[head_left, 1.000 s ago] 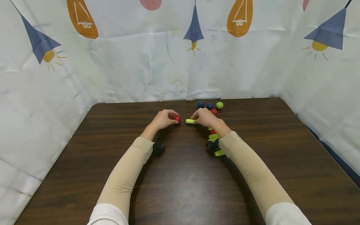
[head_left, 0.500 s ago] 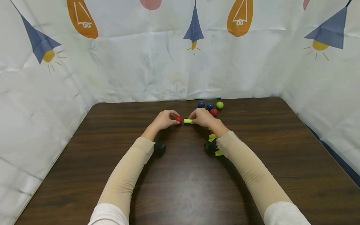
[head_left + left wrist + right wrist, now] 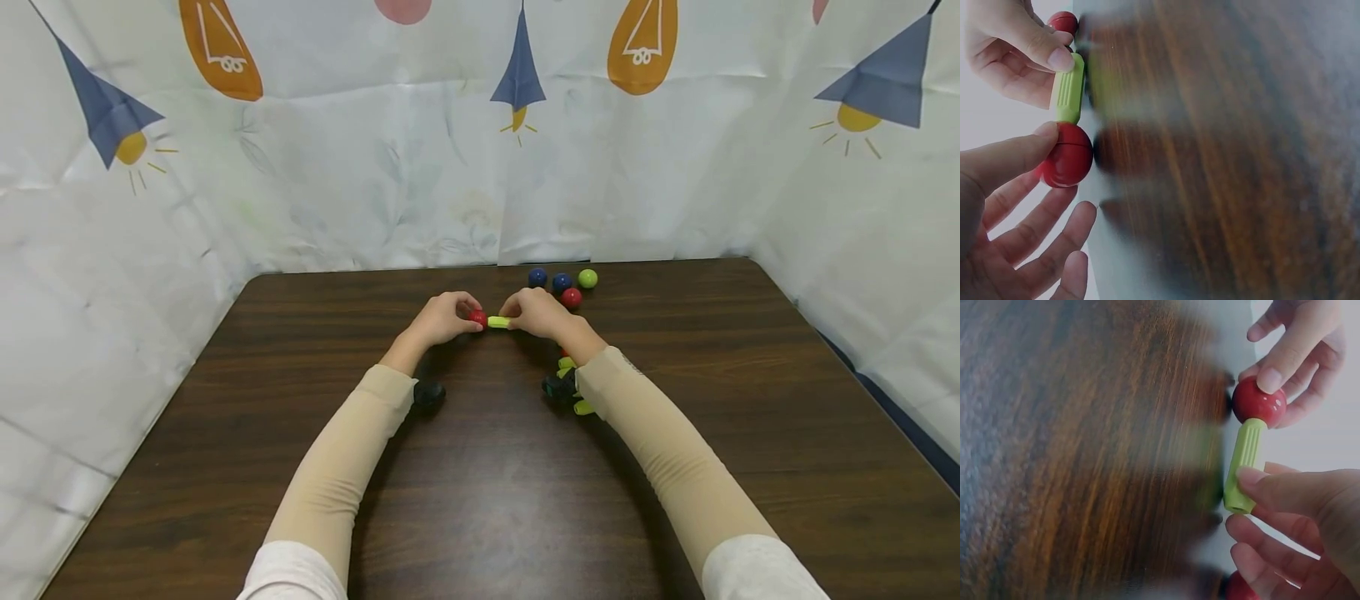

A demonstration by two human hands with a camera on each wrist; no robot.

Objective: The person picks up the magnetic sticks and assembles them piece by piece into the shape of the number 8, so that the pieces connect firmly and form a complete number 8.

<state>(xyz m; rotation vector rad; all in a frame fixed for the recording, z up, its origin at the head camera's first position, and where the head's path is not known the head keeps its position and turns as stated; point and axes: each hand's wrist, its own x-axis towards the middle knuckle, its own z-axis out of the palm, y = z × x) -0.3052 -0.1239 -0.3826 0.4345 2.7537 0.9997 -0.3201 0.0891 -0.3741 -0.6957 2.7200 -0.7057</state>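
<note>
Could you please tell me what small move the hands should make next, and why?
Probably a gentle push of the green stick straight into the red ball: the left hand pinches the ball, the right hand pinches the stick, and one end of the stick meets the ball, though how firmly it sits cannot be seen.

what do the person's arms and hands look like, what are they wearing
Both forearms wear close-fitting beige sleeves, with white sleeves showing at the elbow end. A dark, rounded object shows beside the left cuff and a similar dark one beside the right; their details are too small to tell. The left hand and right hand are ungloved.
</note>
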